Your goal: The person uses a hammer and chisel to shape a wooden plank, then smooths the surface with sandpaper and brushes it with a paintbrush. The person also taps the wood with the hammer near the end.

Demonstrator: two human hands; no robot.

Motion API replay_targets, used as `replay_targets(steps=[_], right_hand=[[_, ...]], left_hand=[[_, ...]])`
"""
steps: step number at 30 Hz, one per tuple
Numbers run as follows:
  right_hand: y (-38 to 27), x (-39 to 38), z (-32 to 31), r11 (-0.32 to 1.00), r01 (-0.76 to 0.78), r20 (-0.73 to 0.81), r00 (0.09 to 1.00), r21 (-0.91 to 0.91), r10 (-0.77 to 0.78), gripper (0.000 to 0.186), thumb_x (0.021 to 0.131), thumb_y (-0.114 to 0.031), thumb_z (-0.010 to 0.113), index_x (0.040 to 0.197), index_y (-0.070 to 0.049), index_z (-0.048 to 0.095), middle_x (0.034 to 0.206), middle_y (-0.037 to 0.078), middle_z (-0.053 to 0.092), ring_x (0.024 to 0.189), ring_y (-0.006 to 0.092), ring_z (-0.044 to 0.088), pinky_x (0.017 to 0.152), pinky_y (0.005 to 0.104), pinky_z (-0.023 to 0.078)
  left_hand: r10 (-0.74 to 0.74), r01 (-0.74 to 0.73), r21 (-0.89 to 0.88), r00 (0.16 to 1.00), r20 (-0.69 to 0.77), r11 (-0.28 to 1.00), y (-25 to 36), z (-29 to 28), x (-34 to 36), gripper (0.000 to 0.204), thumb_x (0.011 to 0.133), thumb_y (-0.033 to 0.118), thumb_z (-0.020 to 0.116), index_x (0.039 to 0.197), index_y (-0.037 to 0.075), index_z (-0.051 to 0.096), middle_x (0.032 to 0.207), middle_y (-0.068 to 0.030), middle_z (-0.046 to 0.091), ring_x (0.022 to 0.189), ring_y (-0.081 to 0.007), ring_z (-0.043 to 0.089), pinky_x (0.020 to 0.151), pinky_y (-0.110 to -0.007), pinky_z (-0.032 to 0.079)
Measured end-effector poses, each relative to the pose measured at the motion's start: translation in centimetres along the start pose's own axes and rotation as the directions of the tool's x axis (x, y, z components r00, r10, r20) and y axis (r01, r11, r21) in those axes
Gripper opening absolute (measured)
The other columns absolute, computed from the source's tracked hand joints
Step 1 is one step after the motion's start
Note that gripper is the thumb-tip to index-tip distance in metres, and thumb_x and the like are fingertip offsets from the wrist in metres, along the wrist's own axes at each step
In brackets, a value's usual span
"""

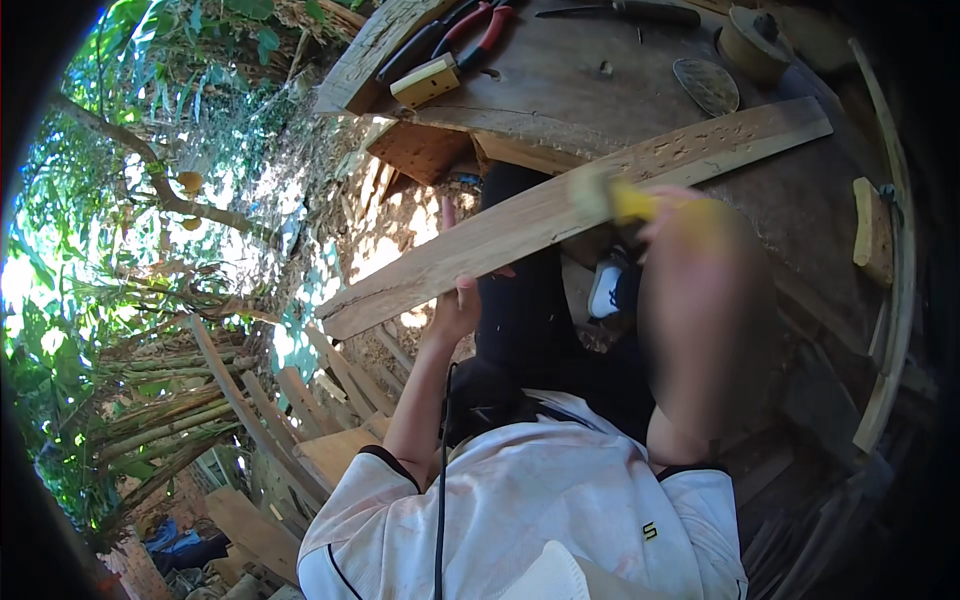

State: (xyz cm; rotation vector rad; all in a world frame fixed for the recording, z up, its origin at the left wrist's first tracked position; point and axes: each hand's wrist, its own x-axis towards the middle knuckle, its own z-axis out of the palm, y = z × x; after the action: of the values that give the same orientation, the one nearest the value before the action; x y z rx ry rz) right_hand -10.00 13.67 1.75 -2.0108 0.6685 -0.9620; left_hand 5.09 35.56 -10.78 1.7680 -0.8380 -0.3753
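A long wooden plank (pixel 480 238) lies slantwise in front of me, its far right end on the wooden work surface (pixel 560 75) and its near left end jutting past my legs. My left hand (pixel 458 308) is wrapped around its lower part, thumb on the near edge and some fingers hidden beneath. In my right hand (pixel 672 212) is a yellow-handled tool (pixel 632 203). Motion smears the tool and the forearm. Its pale, blunt head is over the plank's middle; its exact kind, and whether it touches the wood, I cannot tell. Small pits mark the plank's far part.
Red-handled pliers (pixel 488 35), a small wooden block (pixel 425 82), a knife (pixel 650 12) and an oval metal piece (pixel 706 86) lie on the work surface. A round wooden piece (pixel 755 45) stands farther right. Boards (pixel 265 420) lean at my left; a curved strip (pixel 895 250) runs along the right.
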Motion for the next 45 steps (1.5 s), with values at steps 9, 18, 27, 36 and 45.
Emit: replay_targets(steps=[9,18,27,36,45], right_hand=[[-1.2,-2.2,3.3,0.914,-0.05,0.283,0.956,0.402,-0.072,0.015,0.095,-0.01,0.071,0.109,-0.003,0.072,0.102,0.015,0.075,0.076,0.0257,0.074,0.068,0.0372,0.058],[6.4,2.0,-6.5,0.99,-0.138,-0.27,0.953,0.027,0.14,0.028,0.107,-0.026,0.058,0.115,-0.003,0.072,0.096,0.007,0.074,0.072,0.0105,0.069,0.064,0.0254,0.054],[5.4,2.6,-5.0,0.985,-0.121,-0.054,0.99,0.12,0.128,0.028,0.107,-0.026,0.058,0.114,-0.003,0.071,0.085,0.008,0.076,0.073,0.0122,0.073,0.062,0.0268,0.054],[1.2,-0.7,-1.7,0.932,0.36,0.301,0.893,-0.033,-0.334,0.028,0.088,-0.01,0.076,0.115,-0.009,0.068,0.099,0.009,0.067,0.079,0.0256,0.071,0.065,0.0354,0.055],[7.3,3.5,-7.2,0.996,-0.079,-0.105,0.991,0.043,0.084,0.025,0.11,-0.021,0.051,0.115,-0.003,0.068,0.092,0.004,0.069,0.074,0.0073,0.065,0.066,0.0227,0.05]], left_hand=[[-0.17,0.178,0.199,0.984,-0.058,0.964,-7.3,-2.2,-3.4,0.104,0.094,0.082,0.015,0.162,0.003,0.015,0.109,-0.0183,0.067,0.096,-0.0269,0.065,0.102,-0.042,0.044],[-0.15,0.137,-0.25,0.988,-0.036,0.959,0.4,0.0,-0.2,0.116,0.086,0.092,0.017,0.166,0.011,-0.004,0.137,-0.0172,0.057,0.096,-0.0285,0.067,0.113,-0.048,0.036],[-0.149,0.087,-0.345,0.976,-0.158,0.935,-0.1,-1.5,-1.5,0.096,0.101,0.075,0.028,0.165,0.005,0.012,0.166,-0.0125,0.029,0.149,-0.0263,0.032,0.124,-0.046,0.018],[-0.14,0.078,-0.349,0.978,-0.154,0.934,-0.1,-1.9,-2.3,0.088,0.102,0.061,0.031,0.165,0.003,0.011,0.16,-0.015,0.035,0.132,-0.0263,0.046,0.115,-0.045,0.03],[-0.121,0.082,-0.313,0.987,-0.109,0.946,0.2,-3.3,-3.0,0.083,0.101,0.048,0.036,0.165,0.002,0.009,0.153,-0.0182,0.043,0.112,-0.0266,0.062,0.104,-0.045,0.044]])
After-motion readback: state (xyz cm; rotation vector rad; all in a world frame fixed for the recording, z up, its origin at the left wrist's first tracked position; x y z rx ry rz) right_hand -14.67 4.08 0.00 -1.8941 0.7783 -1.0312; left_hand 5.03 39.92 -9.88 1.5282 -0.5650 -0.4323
